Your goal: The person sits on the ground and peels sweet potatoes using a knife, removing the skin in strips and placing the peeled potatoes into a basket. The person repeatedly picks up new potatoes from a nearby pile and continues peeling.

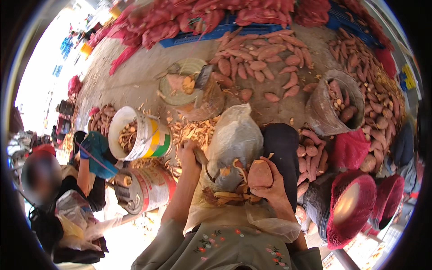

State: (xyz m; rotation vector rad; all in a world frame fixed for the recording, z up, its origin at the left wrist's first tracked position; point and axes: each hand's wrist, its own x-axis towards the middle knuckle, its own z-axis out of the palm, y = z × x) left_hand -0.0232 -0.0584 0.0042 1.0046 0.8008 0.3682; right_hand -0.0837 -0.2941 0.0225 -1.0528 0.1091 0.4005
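My right hand (271,189) holds a sweet potato (260,173) with a pale cut patch at its top, above my lap at right of centre. My left hand (189,152) is closed on the handle of a curved-bladed knife (206,167), whose blade points down toward my lap. Plastic sheeting (236,135) covers my leg, and several peelings (224,195) lie on it between my hands. Ahead, an upturned round tub (182,96) carries a partly cut sweet potato (176,82) and a broad dark blade (204,77).
A white bucket (130,113) of small pieces stands at left, beside a metal can (152,189). A worn bucket (314,114) of sweet potatoes stands at right. Loose sweet potatoes (258,65) and red mesh sacks (158,33) lie ahead. Another person (84,179) sits at left.
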